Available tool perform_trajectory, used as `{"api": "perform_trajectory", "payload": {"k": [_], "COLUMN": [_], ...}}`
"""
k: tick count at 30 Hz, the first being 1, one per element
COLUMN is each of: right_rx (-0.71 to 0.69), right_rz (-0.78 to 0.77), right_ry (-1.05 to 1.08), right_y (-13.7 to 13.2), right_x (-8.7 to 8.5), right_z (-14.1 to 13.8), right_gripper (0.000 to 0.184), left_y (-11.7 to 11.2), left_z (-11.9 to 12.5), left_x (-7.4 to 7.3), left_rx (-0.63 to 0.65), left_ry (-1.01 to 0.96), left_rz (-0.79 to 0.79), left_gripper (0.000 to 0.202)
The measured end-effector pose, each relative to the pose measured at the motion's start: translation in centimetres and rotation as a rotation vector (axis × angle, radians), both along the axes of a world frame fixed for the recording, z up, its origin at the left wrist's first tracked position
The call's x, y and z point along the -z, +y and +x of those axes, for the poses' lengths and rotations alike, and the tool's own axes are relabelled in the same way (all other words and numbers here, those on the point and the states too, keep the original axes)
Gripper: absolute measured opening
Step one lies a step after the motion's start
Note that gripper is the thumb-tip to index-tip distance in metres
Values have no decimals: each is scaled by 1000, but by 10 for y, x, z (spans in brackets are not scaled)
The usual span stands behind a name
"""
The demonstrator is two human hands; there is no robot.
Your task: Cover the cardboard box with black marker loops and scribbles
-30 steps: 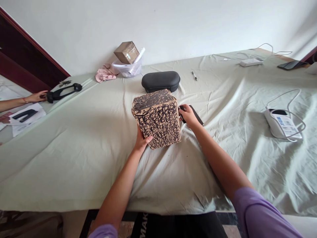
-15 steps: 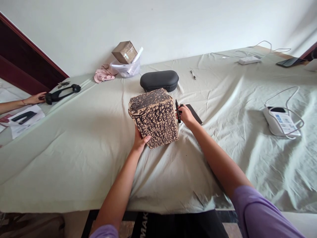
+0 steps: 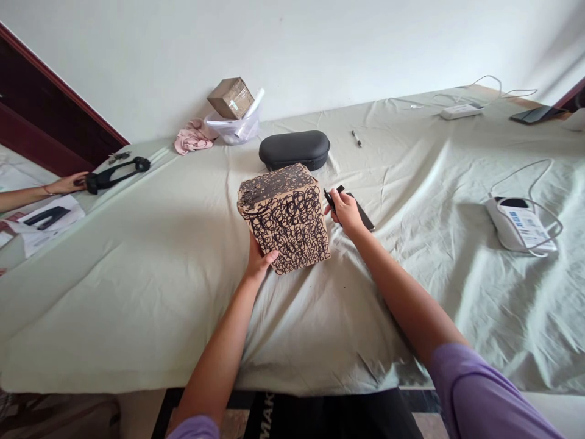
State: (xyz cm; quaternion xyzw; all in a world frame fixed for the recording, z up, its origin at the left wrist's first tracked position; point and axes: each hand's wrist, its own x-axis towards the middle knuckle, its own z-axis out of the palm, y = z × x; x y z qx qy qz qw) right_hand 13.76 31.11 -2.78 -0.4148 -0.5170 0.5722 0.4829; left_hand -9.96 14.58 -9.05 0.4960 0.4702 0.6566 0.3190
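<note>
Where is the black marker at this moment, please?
In the head view, the black marker is held in the right hand, just right of the scribbled cardboard box and over a dark smartphone.

We see black looping scribbles covering the brown cardboard box (image 3: 283,225), above a pale green sheet (image 3: 137,292) and a matte black case (image 3: 294,150).
</note>
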Motion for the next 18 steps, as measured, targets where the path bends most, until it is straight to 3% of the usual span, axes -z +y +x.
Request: {"api": "perform_trajectory", "payload": {"k": [7, 12, 18], "right_rx": [0, -77, -53], "right_rz": [16, 53, 142], "right_ry": [20, 61, 107], "right_y": [4, 1, -1], "right_x": [8, 6, 3], "right_z": [-2, -5, -7], "right_gripper": [41, 39, 44], "left_y": [1, 0, 0], "left_z": [1, 3, 4], "left_x": [-2, -5, -7], "left_rx": [-2, 3, 32], "left_ry": [-17, -17, -9], "left_rz": [3, 4, 26], "left_gripper": [111, 112, 109]}}
